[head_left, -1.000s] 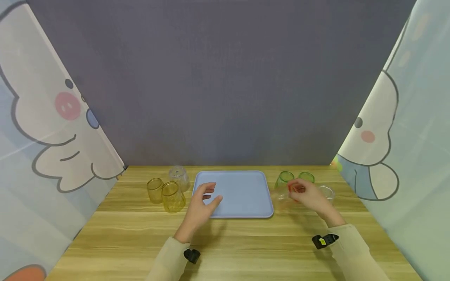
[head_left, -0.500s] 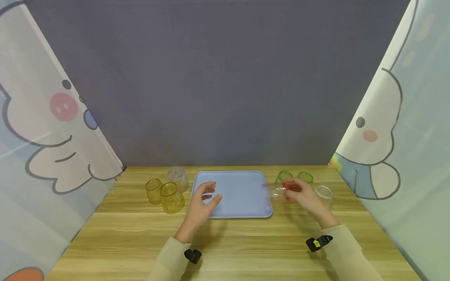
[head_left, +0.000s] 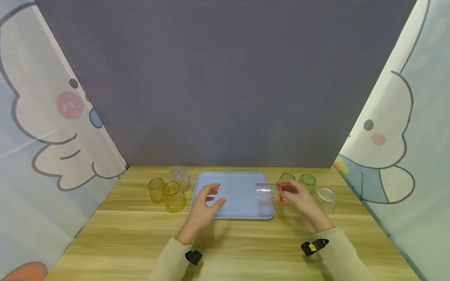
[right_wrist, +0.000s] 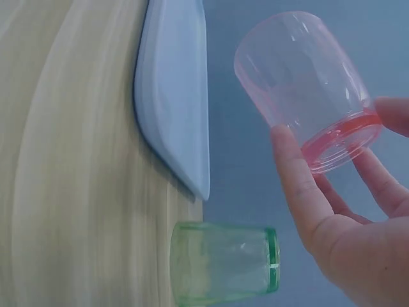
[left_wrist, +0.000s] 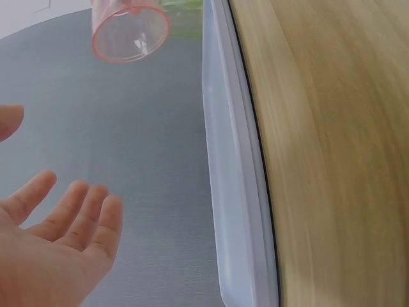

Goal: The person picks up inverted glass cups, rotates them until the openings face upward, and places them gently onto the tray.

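My right hand [head_left: 299, 200] holds a clear pink cup [head_left: 266, 194] by its base end, fingers and thumb around it. The cup lies nearly sideways in the air, its wide mouth turned left, over the right part of the pale blue tray [head_left: 233, 205]. In the right wrist view the pink cup [right_wrist: 300, 70] is apart from the tray [right_wrist: 182, 96]. Above the tray's left edge, my left hand [head_left: 203, 206] is held with relaxed, parted fingers and nothing in it. The left wrist view shows its palm and fingers away from the pink cup [left_wrist: 131, 33].
Two yellow cups [head_left: 174, 198] and a clear cup [head_left: 181, 179] stand left of the tray. To the right are two green cups [head_left: 308, 182] and another clear cup [head_left: 326, 199]. A grey panel [head_left: 225, 86] rises behind the wooden table [head_left: 239, 249].
My right hand has moved left with the pink cup, from beside the green cups to over the tray's right side, the cup's mouth turning left. My left hand has hardly moved.
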`<action>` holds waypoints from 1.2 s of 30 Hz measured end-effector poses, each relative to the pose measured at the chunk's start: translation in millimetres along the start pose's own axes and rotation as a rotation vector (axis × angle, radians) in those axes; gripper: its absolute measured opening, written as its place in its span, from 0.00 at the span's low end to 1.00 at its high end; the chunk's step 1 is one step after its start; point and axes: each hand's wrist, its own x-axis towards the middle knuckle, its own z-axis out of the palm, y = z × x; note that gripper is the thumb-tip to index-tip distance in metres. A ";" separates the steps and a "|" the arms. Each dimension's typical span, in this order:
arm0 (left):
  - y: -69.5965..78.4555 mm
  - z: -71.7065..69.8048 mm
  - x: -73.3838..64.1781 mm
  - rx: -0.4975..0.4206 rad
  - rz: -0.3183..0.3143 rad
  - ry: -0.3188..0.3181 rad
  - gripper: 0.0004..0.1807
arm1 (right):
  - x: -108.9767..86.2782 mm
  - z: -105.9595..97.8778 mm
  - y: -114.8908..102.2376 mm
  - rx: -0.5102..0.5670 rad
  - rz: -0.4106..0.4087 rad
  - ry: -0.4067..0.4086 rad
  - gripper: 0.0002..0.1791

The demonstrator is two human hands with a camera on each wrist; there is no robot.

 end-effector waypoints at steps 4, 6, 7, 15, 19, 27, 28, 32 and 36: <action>2.6 -0.5 -0.3 -0.013 -0.005 -0.013 0.27 | -0.2 5.9 -4.3 0.035 -0.003 -0.018 0.27; 3.5 -0.1 -0.1 -0.019 -0.002 -0.018 0.27 | -0.4 8.7 -4.4 0.044 -0.010 -0.020 0.27; 3.8 0.4 -0.2 -0.023 0.004 -0.018 0.27 | -0.5 10.0 -3.9 0.050 -0.014 -0.019 0.27; 6.0 3.4 -0.4 -0.040 0.036 -0.008 0.28 | -0.3 20.7 3.2 0.109 -0.032 -0.011 0.26; 6.8 4.8 -0.6 -0.047 0.031 -0.018 0.28 | -2.0 24.8 4.5 0.123 -0.055 -0.007 0.26; 5.4 7.6 -1.5 -0.057 0.014 -0.058 0.28 | -2.8 35.6 5.5 0.174 -0.085 -0.019 0.26; 5.1 7.9 -1.4 -0.058 0.013 -0.059 0.28 | -2.3 37.2 5.6 0.181 -0.085 -0.018 0.25; 4.3 9.0 -1.1 -0.067 0.017 -0.058 0.28 | -0.7 43.1 6.1 0.197 -0.082 -0.021 0.25; 4.5 9.9 -1.2 -0.073 0.009 -0.052 0.28 | 0.5 47.6 7.7 0.218 -0.074 -0.031 0.25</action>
